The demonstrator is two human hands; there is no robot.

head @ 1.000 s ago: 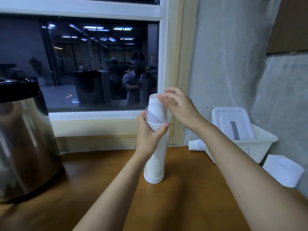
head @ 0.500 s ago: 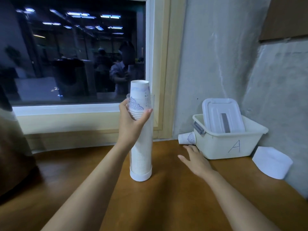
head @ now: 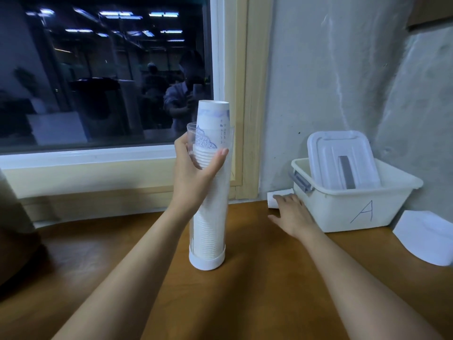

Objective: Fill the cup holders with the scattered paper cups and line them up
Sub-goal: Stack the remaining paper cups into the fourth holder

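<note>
A tall clear cup holder with a white base stands upright on the wooden table, packed with stacked white paper cups. The top cup, upside down with blue print, sticks out above the rim. My left hand grips the holder near its top. A loose paper cup lies on its side against the wall, just left of the white bin. My right hand reaches flat toward it, fingertips touching or almost touching the cup.
A white plastic bin marked "A" sits at the right against the wall, its lid leaning inside. A white paper object lies right of the bin. A dark window runs behind. A metal urn edge shows at the far left.
My right hand left the top of the cup stack, dropped to the table and moved right to the loose cup. The view turned right, so the urn slid mostly out of view.
</note>
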